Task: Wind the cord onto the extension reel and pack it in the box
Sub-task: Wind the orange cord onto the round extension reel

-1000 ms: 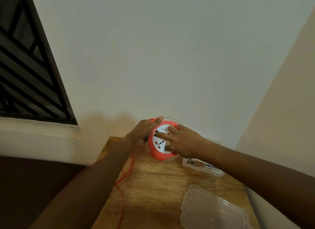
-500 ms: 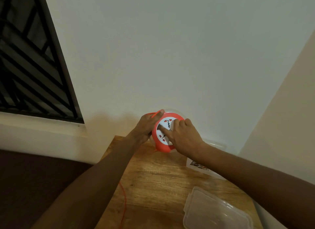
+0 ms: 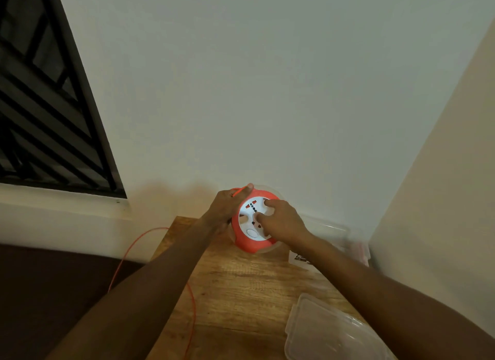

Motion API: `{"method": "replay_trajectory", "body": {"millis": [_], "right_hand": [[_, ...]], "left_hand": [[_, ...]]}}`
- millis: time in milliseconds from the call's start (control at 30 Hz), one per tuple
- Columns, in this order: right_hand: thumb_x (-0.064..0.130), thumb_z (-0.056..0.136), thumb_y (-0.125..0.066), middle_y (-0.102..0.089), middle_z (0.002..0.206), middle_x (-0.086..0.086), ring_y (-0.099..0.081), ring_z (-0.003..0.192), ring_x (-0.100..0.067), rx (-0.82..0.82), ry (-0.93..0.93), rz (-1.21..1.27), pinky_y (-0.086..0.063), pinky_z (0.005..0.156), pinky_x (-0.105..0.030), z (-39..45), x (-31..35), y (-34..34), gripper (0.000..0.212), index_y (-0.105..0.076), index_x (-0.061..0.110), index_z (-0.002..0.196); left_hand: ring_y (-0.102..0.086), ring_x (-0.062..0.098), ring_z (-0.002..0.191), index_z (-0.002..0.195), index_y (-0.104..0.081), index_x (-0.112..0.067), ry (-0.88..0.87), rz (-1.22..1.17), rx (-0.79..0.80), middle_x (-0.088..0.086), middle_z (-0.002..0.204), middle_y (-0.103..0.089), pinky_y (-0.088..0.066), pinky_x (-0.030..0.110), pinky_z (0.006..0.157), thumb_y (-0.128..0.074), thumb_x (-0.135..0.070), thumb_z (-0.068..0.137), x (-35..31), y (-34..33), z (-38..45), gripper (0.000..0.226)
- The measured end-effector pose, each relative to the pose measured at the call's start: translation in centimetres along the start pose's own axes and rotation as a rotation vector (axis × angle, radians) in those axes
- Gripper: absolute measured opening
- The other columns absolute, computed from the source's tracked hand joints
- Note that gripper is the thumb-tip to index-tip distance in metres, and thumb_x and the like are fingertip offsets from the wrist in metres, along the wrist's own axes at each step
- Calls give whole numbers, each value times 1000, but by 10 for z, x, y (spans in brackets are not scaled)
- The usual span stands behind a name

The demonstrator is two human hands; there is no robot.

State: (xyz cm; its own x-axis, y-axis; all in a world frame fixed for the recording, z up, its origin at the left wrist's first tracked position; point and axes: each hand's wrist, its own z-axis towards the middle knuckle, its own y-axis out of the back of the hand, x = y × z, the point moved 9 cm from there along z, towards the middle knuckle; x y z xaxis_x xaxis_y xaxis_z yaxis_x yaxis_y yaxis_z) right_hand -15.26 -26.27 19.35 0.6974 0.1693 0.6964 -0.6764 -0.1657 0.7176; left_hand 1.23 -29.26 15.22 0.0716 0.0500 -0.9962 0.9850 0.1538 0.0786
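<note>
Change since earlier: the white socket face of the reel has turned, its round button now at about 6 o'clock on the face rather than near the top, and a loop of cord now shows off the worktop's left edge.
Reel: stands tilted on edge at the far end of the worktop, close to the wall, at about 12 o'clock from the viewer.
Left hand: wraps the reel's rim at 10 o'clock, fingers closed around it, with a strand of cord pinched under the thumb at the top.
Right hand: lies on the socket face at 3 o'clock, fingertips hooked into the recesses, seemingly turning it.
Cord: much appears wound on the drum; a slack length still runs from the reel at 8 o'clock, off the worktop edge and back across the near side.
Box: clear tub at 3 o'clock from the reel, against the wall, partly hidden by the right forearm; contents unclear.
Lid: lies apart at 5 o'clock, near the front edge.
Progress: winding is under way, not finished.
Left to do: take in the slack, put the reel in the box, probably fit the lid.
</note>
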Motion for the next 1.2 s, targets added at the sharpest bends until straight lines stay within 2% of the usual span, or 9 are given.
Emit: {"method": "replay_trajectory", "body": {"millis": [67,200,267,367,467,567,733,933,1200], "right_hand": [[27,88,-63,-53,142,-8,-64,104,-23,16,-78,189,-54,91,-40,-2,-7,-5,59,-46,18,144],[24,87,-67,-46,148,-7,-52,126,-27,27,-84,318,-49,95,-35,-11,-11,-17,69,-38,20,149],[31,86,-67,-54,142,-6,-56,122,-27,-15,83,37,-48,94,-37,-22,3,-12,70,-36,23,149],[26,82,-69,-69,119,-11,-68,97,-33,-188,644,-651,-55,79,-42,-46,51,-7,45,-62,23,127],[14,82,-70,-53,139,-13,-62,104,-34,5,975,-921,-55,76,-45,-57,64,-23,30,-72,22,111],[13,86,-69,-35,155,-6,-51,119,-34,205,1010,-1062,-54,85,-47,-50,55,-23,40,-65,25,124],[25,82,-78,-29,159,-2,-48,128,-35,294,1055,-1310,-52,93,-50,-48,52,-22,51,-61,27,130],[33,93,-64,-16,161,-11,-48,121,-40,186,1032,-1456,-45,95,-52,-50,45,-25,53,-44,38,141],[35,92,-63,-35,149,-24,-55,114,-43,4,940,-1378,-45,97,-53,-43,60,-21,67,-28,34,149]], "left_hand": [[-80,33,86,90,-80,-20,11,9,-3,8,90,-83,-66,48,85,-67,-57,93,3,2,-1,39],[-80,32,85,98,-81,-15,-5,14,0,10,93,-83,-66,46,82,-67,-56,94,1,2,-4,43],[-79,30,80,96,-81,-13,23,-77,-27,12,92,-83,-67,43,76,-70,-53,93,1,6,-5,42],[-80,27,75,94,-81,-15,50,-145,-31,10,90,-84,-64,34,62,-72,-52,92,-5,11,-5,38],[-81,28,80,100,-79,-19,55,-94,73,8,94,-84,-65,35,64,-69,-54,93,-12,5,-4,38],[-82,29,84,104,-78,-19,78,-51,184,9,99,-83,-65,35,64,-67,-54,94,-15,-3,-6,38],[-82,24,80,105,-75,-18,84,43,270,6,95,-84,-64,32,61,-65,-52,96,-18,-14,-10,37],[-82,25,80,104,-76,-18,37,102,230,7,94,-84,-65,33,63,-69,-52,94,-31,-10,-7,37],[-80,26,90,106,-71,-32,-75,216,227,1,105,-81,-67,34,74,-61,-55,97,-62,-6,-4,26]]}}
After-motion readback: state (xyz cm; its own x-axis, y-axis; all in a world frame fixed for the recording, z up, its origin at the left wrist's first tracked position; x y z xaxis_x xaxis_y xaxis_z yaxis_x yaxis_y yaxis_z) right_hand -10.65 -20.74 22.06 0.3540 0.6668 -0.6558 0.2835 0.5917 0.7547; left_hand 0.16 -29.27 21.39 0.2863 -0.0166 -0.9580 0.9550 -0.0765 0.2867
